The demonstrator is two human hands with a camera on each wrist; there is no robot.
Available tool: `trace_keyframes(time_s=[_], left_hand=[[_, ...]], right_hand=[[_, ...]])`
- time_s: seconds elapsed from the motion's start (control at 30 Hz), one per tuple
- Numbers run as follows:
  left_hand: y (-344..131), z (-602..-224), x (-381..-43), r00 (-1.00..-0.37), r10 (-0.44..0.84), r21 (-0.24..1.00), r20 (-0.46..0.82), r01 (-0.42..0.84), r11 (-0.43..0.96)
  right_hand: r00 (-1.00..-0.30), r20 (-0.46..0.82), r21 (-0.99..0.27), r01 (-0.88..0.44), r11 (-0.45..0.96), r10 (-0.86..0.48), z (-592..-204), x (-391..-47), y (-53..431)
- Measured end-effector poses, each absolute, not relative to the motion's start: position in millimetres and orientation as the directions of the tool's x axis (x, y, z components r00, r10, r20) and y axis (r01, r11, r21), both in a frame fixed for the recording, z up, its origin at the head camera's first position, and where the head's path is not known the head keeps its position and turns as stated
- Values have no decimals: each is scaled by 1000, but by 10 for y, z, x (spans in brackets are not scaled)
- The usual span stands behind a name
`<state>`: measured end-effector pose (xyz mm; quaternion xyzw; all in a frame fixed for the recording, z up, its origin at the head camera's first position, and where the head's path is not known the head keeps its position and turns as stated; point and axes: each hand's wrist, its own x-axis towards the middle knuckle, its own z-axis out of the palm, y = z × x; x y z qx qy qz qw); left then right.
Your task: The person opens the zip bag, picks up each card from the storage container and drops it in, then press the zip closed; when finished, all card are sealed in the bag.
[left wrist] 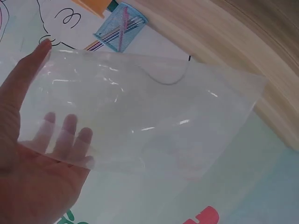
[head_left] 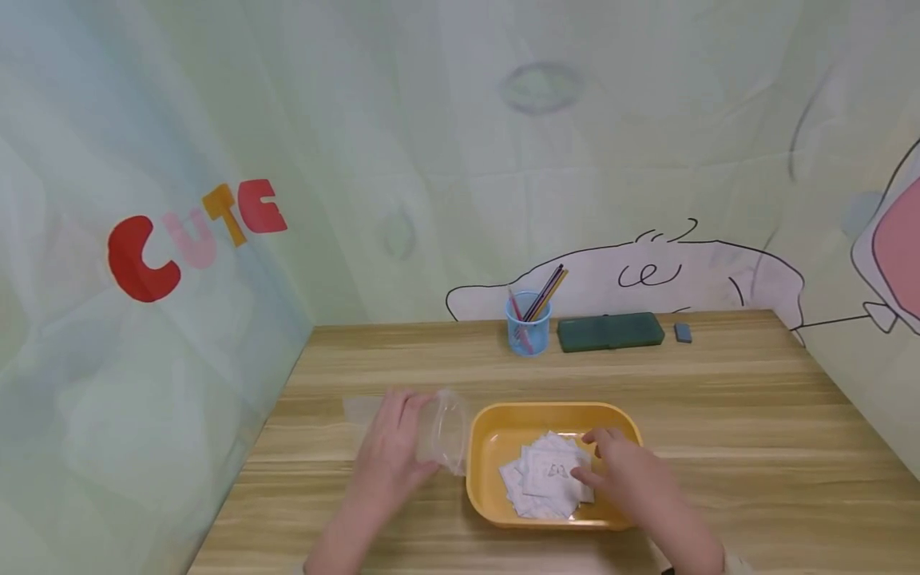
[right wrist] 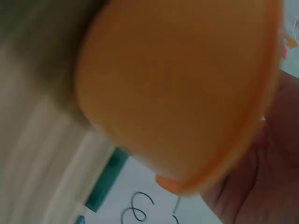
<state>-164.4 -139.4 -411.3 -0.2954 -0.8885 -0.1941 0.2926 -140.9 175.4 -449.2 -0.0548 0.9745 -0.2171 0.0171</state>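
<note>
My left hand (head_left: 391, 447) holds a clear plastic bag (left wrist: 154, 112), thumb along one edge and fingers seen through the film. The bag's round mouth gapes toward the yellow-orange basin (head_left: 489, 495), just at its left rim. A pile of small white square packets (head_left: 557, 475) lies in the basin, the top one printed with a dark mark. My right hand (head_left: 625, 471) reaches over the basin's right side, thumb and fingers apart at the packets' edge. From the right wrist view, the basin's outer wall (right wrist: 173, 93) hides those fingertips.
Toward the back of the wooden table (head_left: 755, 415) stand a blue mesh pen cup (head_left: 529, 331) with several pencils, a dark green case (head_left: 611, 331) and a small blue eraser-like block (head_left: 683, 333). Printed fabric walls (head_left: 402, 160) enclose the table's back and sides.
</note>
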Motion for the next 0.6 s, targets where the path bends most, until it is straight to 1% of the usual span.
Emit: trace_keyframes(time_s=[0.1, 0.23, 0.4, 0.6], left_hand=[[-1427, -4150, -1663, -675, 425, 169, 603, 629, 759], [-1448, -4187, -1671, -692, 441, 178, 572, 629, 757], [-1446, -4215, -1665, -701, 459, 200, 546, 641, 741], [-1440, -4219, -1676, -702, 464, 199, 541, 643, 740]], right_hand=[[-987, -107, -401, -68, 913, -120, -4632, -1438, 1744], [-982, -154, -399, -44, 916, -114, -4704, -1455, 1704], [-984, -154, -354, -35, 935, -95, -4733, -1446, 1668], [-988, -133, -358, -27, 933, -80, -4736, -1452, 1653]])
